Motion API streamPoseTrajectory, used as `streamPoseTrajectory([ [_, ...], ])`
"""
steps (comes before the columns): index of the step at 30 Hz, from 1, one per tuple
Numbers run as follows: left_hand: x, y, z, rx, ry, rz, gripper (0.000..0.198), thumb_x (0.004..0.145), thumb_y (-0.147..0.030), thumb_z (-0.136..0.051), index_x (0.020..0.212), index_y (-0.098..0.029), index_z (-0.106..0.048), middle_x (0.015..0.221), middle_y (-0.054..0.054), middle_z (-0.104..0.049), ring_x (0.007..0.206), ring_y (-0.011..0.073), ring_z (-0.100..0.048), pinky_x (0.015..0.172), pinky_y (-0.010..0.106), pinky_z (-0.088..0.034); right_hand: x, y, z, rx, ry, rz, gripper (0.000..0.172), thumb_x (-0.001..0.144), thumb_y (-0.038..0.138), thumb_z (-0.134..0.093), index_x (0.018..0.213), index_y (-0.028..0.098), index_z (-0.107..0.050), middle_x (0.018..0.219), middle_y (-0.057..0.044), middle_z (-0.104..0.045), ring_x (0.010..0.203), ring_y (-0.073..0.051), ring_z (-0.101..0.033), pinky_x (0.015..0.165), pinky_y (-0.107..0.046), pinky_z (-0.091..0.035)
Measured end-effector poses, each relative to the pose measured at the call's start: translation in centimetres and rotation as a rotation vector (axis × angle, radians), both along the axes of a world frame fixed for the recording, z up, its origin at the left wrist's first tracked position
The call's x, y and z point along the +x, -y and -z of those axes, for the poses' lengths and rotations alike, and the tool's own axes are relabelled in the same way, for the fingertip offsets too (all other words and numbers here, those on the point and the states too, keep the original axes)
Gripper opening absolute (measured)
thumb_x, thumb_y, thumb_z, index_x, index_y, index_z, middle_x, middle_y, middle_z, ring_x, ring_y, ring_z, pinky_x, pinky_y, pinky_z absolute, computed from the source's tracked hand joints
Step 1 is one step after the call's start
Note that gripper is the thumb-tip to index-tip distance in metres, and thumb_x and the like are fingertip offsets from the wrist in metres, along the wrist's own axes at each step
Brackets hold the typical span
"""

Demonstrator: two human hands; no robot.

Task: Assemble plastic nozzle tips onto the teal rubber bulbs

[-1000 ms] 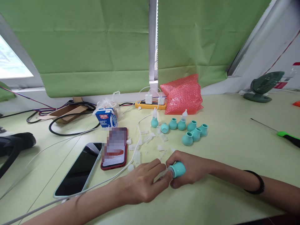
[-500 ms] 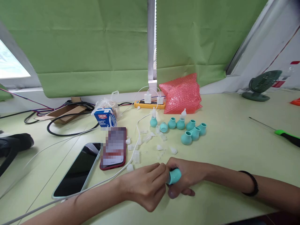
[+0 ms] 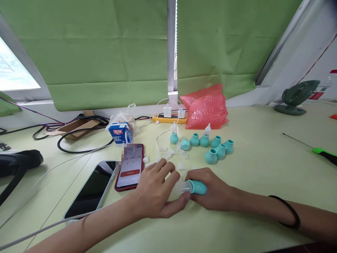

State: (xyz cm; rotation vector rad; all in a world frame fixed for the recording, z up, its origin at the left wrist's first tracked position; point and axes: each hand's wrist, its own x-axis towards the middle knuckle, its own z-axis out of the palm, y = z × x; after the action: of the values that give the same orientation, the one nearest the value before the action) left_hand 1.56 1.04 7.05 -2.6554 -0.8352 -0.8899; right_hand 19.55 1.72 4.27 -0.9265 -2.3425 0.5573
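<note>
Teal bulb (image 3: 198, 187) is lying low over the table (image 3: 258, 168) near its front edge, long axis left-to-right, neck facing the left hand (image 3: 155, 193), whose fingers are pinching the clear tip (image 3: 181, 188) at its mouth, while the right hand (image 3: 214, 191) is gripping its body.

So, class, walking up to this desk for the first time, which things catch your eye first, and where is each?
First, the two hands low in the middle: the right hand grips a teal bulb while the left hand touches its clear tip. Behind them on the table stands a cluster of matching bulbs, with a bright pink bubble-wrap bag further back below the green curtains.
</note>
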Motion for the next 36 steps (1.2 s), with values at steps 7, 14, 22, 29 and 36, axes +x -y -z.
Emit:
streamPoseTrajectory([
  [7, 0.6, -0.1, -0.1, -0.736, -0.181, -0.110, 0.050, 0.085, -0.044, -0.018, 0.057, -0.015, -0.046, 0.044, -0.005, -0.033, 0.040, 0.0075, -0.028, 0.041, 0.021, -0.022, 0.5, -0.3, 1.6, 0.662, 0.190, 0.082, 0.014, 0.067, 0.009, -0.038, 0.065, 0.015, -0.050, 0.056, -0.001, -0.050, 0.051, -0.012, -0.041, 0.046, -0.023, -0.025],
  [14, 0.8, 0.2, 0.7, -0.776, -0.248, -0.138, 0.045, 0.085, -0.046, -0.016, 0.070, -0.016, -0.047, 0.053, -0.001, -0.048, 0.047, 0.0113, -0.042, 0.045, 0.022, -0.028, 0.5, -0.6, 1.7, 0.785, 0.215, 0.132, 0.016, 0.062, 0.006, -0.038, 0.066, 0.015, -0.051, 0.056, -0.001, -0.049, 0.050, -0.012, -0.040, 0.046, -0.023, -0.022],
  [22, 1.3, 0.6, 0.3, -0.568, -0.535, -0.202, 0.043, 0.087, -0.039, -0.016, 0.080, -0.012, -0.048, 0.059, 0.006, -0.058, 0.053, 0.0237, -0.057, 0.042, 0.028, -0.034, 0.3, 0.0, 2.0, 0.468, 0.361, 0.122, 0.013, 0.056, 0.008, -0.041, 0.065, 0.016, -0.047, 0.059, 0.000, -0.053, 0.050, -0.011, -0.044, 0.045, -0.024, -0.021],
  [29, 1.5, 0.6, 0.2, -0.451, -0.698, -0.141, 0.038, 0.086, -0.036, -0.022, 0.082, -0.011, -0.049, 0.063, 0.007, -0.060, 0.055, 0.0249, -0.060, 0.043, 0.031, -0.042, 0.1, 0.2, 1.2, 0.131, 0.397, 0.021, 0.005, 0.061, 0.015, -0.046, 0.058, 0.017, -0.042, 0.056, 0.001, -0.053, 0.049, -0.011, -0.046, 0.045, -0.023, -0.022],
  [36, 1.2, 0.6, 0.7, -0.359, -0.687, -0.042, 0.034, 0.086, -0.035, -0.025, 0.081, -0.011, -0.049, 0.065, 0.006, -0.058, 0.050, 0.0224, -0.058, 0.040, 0.031, -0.041, 0.2, 0.2, 0.6, -0.076, 0.263, -0.087, 0.010, 0.060, 0.013, -0.049, 0.054, 0.016, -0.042, 0.049, 0.003, -0.049, 0.046, -0.008, -0.042, 0.044, -0.020, -0.026],
])
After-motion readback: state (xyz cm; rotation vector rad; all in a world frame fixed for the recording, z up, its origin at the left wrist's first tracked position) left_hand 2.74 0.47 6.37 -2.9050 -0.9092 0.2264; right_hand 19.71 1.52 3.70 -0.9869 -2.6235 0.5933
